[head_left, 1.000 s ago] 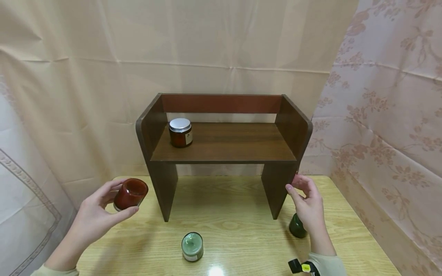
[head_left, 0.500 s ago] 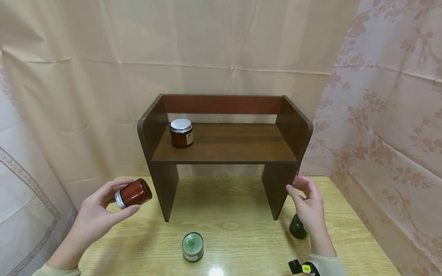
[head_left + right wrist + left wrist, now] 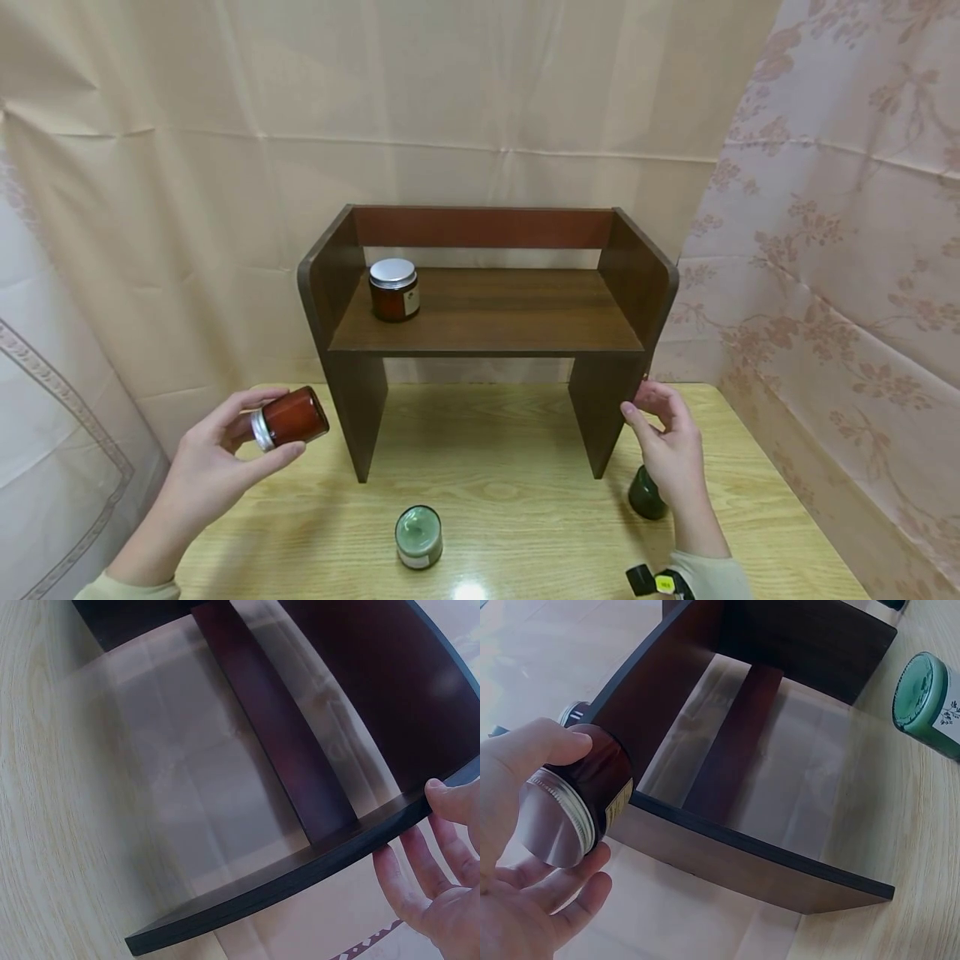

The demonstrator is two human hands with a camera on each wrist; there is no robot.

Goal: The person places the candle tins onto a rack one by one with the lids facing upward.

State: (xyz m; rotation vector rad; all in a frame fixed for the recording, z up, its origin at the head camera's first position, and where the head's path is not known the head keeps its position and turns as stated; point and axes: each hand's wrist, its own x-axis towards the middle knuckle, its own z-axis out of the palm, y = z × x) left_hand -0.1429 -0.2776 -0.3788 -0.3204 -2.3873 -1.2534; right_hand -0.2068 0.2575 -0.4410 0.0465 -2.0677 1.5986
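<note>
In the head view my left hand [image 3: 206, 462] holds an amber glass jar [image 3: 296, 417] with a silver screw lid, raised left of a dark brown desktop shelf [image 3: 510, 312]. The jar lies nearly on its side, lid toward the palm and base pointing right. A cream label [image 3: 619, 804] shows on it in the left wrist view. My right hand [image 3: 671, 446] grips the front edge of the shelf's right side panel [image 3: 300, 874], thumb on one face and fingers on the other. Another amber jar [image 3: 395, 302] with a silver lid and pale label stands upright at the shelf's left end.
A light green jar [image 3: 418, 537] stands on the wooden table [image 3: 517, 533] in front of the shelf. Beside the right panel, partly hidden by my right hand, is a dark green jar [image 3: 645, 493]. Fabric curtains [image 3: 487, 100] hang behind and at both sides.
My left hand has turned the amber jar from base up toward the camera to nearly sideways, bringing its silver lid into sight. The right hand stays on the shelf panel.
</note>
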